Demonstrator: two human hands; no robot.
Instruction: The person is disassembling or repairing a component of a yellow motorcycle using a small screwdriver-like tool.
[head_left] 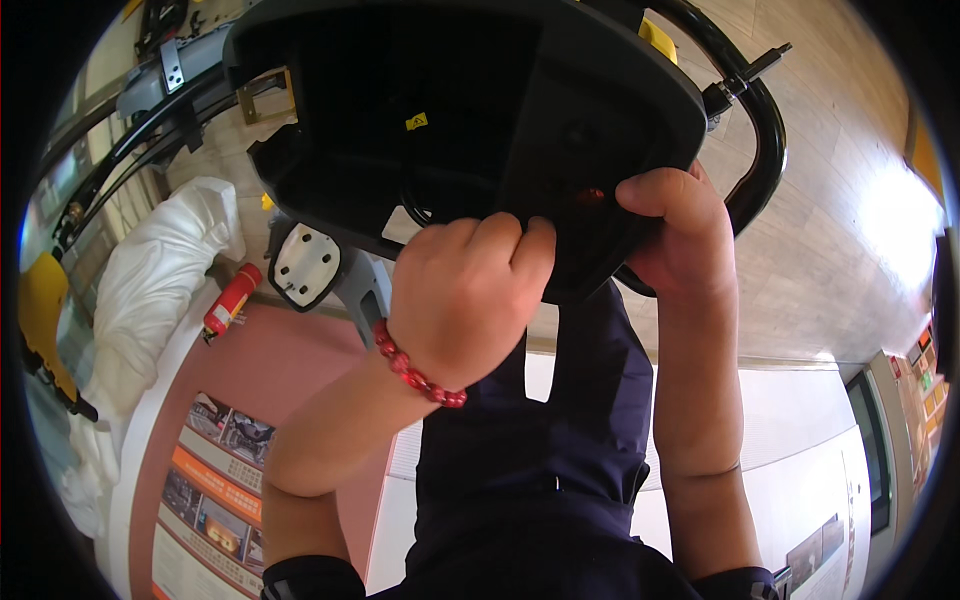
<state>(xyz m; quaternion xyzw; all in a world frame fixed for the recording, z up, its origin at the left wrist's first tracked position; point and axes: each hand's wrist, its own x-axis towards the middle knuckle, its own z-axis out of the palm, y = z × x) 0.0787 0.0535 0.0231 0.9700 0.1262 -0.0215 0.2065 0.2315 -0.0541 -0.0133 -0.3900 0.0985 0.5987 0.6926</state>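
Note:
A large black plastic housing (640, 90) with a dark, hollow inside fills the top middle. Gripping its lower right edge is my right hand (685, 235), thumb on the face and the other fingers behind. Close to that thumb a small red glow (594, 195) shows on the dark surface. My left hand (470, 285), with a red bead bracelet (415, 378) at the wrist, is closed at the housing's lower rim. Its fingertips are hidden, so what they pinch cannot be seen. A black cable (410, 195) runs just above the left knuckles. Inside sits a yellow warning sticker (416, 121).
A bent black tube (770, 150) curves around the housing's right side. To the left are a pale pad with dark holes (305, 262), a red fire extinguisher (232, 300) and a white-wrapped bulky object (165, 260). A yellow part (45, 310) stands at the far left.

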